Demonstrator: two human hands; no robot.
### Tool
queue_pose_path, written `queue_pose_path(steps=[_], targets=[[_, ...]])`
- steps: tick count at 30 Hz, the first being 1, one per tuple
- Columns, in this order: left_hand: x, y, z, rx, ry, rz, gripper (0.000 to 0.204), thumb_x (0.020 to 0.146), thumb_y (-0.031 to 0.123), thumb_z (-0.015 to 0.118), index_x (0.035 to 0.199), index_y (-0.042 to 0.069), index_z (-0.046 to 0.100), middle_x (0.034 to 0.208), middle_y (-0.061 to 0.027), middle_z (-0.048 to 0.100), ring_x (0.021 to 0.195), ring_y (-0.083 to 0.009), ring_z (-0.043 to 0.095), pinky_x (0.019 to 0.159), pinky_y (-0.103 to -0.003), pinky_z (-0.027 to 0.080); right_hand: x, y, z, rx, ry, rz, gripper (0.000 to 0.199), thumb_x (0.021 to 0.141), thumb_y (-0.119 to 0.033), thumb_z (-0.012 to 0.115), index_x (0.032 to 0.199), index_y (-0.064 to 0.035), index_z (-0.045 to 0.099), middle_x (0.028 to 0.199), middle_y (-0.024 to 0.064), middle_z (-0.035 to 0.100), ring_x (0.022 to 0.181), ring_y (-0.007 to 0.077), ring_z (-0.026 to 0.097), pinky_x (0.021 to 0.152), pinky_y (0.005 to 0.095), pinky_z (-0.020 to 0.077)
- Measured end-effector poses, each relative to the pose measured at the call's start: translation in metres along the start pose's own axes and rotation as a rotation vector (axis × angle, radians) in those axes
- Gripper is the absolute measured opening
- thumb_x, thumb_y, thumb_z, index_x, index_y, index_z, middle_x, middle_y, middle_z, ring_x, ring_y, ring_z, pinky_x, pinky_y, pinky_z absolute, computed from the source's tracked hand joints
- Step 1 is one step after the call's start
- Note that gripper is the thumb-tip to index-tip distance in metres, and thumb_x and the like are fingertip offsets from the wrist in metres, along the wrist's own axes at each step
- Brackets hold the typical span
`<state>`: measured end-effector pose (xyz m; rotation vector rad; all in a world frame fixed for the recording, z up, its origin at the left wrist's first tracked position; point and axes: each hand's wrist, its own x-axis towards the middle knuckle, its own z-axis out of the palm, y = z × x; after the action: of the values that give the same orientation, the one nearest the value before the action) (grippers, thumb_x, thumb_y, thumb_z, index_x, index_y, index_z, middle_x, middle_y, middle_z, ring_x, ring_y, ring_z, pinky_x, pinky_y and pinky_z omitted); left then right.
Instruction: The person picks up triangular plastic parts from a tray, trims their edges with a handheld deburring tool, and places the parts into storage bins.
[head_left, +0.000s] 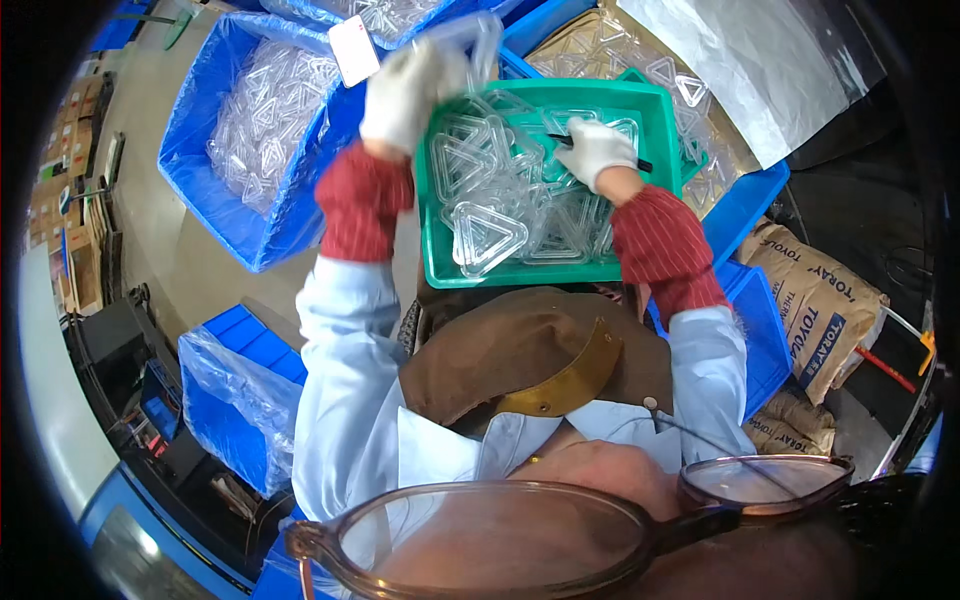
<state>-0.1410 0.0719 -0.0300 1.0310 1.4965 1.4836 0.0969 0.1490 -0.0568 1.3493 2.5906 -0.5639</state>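
A green tray [432, 230] in front of me holds a heap of clear plastic triangular frames [490, 240]. My left hand [405, 95], in a white glove, is raised over the tray's far left corner, smeared by motion. Its fingers are closed on a clear plastic piece [484, 48], also blurred, whose full shape I cannot make out. Over the tray's right part, my gloved right hand [598, 152] is closed round a thin black tool [645, 166]. Both ends of the tool stick out past the fist; its kind is unclear.
To the left stands a blue bin [262, 235] lined with plastic film, filled with similar frames. A white card [353, 50] hangs at its edge. More frames lie in a box [690, 90] behind the tray. Paper sacks [810, 300] lie at right; another lined blue bin [225, 415] stands lower left.
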Motion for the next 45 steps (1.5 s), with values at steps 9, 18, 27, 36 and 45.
queue_pose_path(steps=[9,18,27,36,45], targets=[[-0.025,0.017,0.022,-0.534,0.166,-0.066,0.037,0.091,0.012,0.049,0.12,-0.009,0.041,0.115,-0.0202,0.051,0.106,-0.028,0.053,0.092,-0.038,0.043,0.004,0.008,0.006,-0.013,0.073,0.024,0.032,0.077,-0.034,0.059,0.09,-0.0046,0.063,0.094,0.0171,0.063,0.086,0.0336,0.062,0.075,0.0413,0.0495],[-0.102,0.029,0.046,-0.702,0.159,-0.249,0.031,0.092,0.016,0.049,0.116,-0.004,0.048,0.108,-0.0141,0.055,0.1,-0.0226,0.054,0.088,-0.035,0.045,-0.004,0.007,0.004,-0.109,0.231,-0.007,0.025,0.074,-0.023,0.058,0.091,-0.0046,0.061,0.086,0.0161,0.063,0.076,0.0327,0.064,0.066,0.0424,0.0507],[-0.111,0.021,0.075,-1.099,-0.129,-0.801,0.045,0.091,0.03,0.053,0.121,-0.003,0.045,0.101,-0.0141,0.057,0.086,-0.0217,0.06,0.07,-0.034,0.053,-0.076,0.0,-0.044,0.689,0.438,-0.236,0.022,0.07,-0.011,0.067,0.092,-0.0142,0.064,0.079,0.0055,0.061,0.064,0.0235,0.06,0.055,0.031,0.0464],[-0.107,0.028,0.084,-0.711,0.123,-0.471,0.026,0.09,0.025,0.054,0.099,0.001,0.053,0.074,-0.003,0.053,0.063,-0.0131,0.056,0.055,-0.025,0.049,-0.096,-0.002,-0.047,0.071,0.514,-0.419,0.058,0.066,-0.015,0.067,0.122,-0.0142,0.05,0.091,0.008,0.06,0.076,0.025,0.061,0.063,0.0329,0.049],[-0.112,0.035,0.091,-0.525,0.145,-0.313,0.023,0.09,0.013,0.049,0.105,-0.006,0.047,0.073,-0.0052,0.054,0.049,-0.0096,0.049,0.044,-0.021,0.043,-0.098,-0.015,-0.021,0.895,0.507,-0.58,0.026,0.09,-0.023,0.051,0.099,-0.001,0.06,0.082,0.0145,0.061,0.07,0.0283,0.06,0.062,0.0332,0.0466]])
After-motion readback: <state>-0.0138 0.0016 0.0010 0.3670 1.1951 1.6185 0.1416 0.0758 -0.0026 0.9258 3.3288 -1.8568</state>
